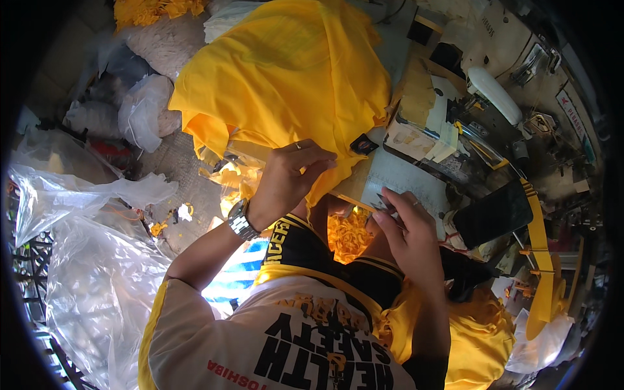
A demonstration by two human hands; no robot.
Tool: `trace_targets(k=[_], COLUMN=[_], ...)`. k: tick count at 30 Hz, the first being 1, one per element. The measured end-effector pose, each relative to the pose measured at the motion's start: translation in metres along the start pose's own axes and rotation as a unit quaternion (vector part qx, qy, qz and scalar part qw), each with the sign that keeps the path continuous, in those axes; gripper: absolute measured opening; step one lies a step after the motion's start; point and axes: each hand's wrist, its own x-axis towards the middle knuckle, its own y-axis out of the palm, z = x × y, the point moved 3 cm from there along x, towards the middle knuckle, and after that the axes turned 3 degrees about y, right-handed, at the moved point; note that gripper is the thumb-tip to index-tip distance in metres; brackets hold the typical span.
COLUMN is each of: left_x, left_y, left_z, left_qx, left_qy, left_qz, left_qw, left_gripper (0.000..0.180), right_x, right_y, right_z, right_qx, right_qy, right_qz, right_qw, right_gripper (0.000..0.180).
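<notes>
A large spread of yellow fabric (279, 78) lies over the table ahead, its near edge hanging down. My left hand (292, 175) is over that near edge, fingertips pinched together; whether cloth or thread is between them cannot be made out. A small black label (363, 144) sits at the fabric's right edge, a little beyond the left fingertips. To the right, my right hand (409, 227) is closed around a small dark pointed tool (382, 199), which looks like thread snips. Its tip points away from me, above the table's near edge. Most of the tool is hidden by the fingers.
A sewing machine (494, 94) with a taped box (422, 130) beside it stands at the right. Nearer is a dark phone (497, 214) on a yellow holder (538, 260). Clear plastic bags (97, 279) fill the left. Yellow scraps (350, 234) lie below the table edge; more yellow cloth (478, 331) is at lower right.
</notes>
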Motion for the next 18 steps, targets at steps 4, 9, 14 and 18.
trace_targets(k=[4,9,14,18], left_x=[-0.016,-0.037,-0.058,-0.07], left_y=[-0.004,-0.006,-0.002,0.001], left_z=[-0.008,-0.012,-0.01,-0.013], left_qx=[0.014,-0.006,-0.01,-0.055], left_qy=[-0.015,-0.007,-0.053,-0.087], left_qz=[-0.015,-0.069,-0.117,-0.115], left_qw=[1.0,0.998,0.992,0.988], left_gripper=[0.016,0.013,0.015,0.022], right_x=[0.025,0.034,0.029,0.015], right_y=[0.034,0.061,0.066,0.064], right_z=[0.013,0.019,0.021,0.017], right_qx=[-0.04,-0.116,-0.124,-0.149], right_qy=[-0.07,-0.123,-0.141,-0.135], right_qz=[-0.036,-0.041,-0.042,-0.022], right_qw=[0.996,0.985,0.981,0.979], right_gripper=[0.021,0.017,0.02,0.02])
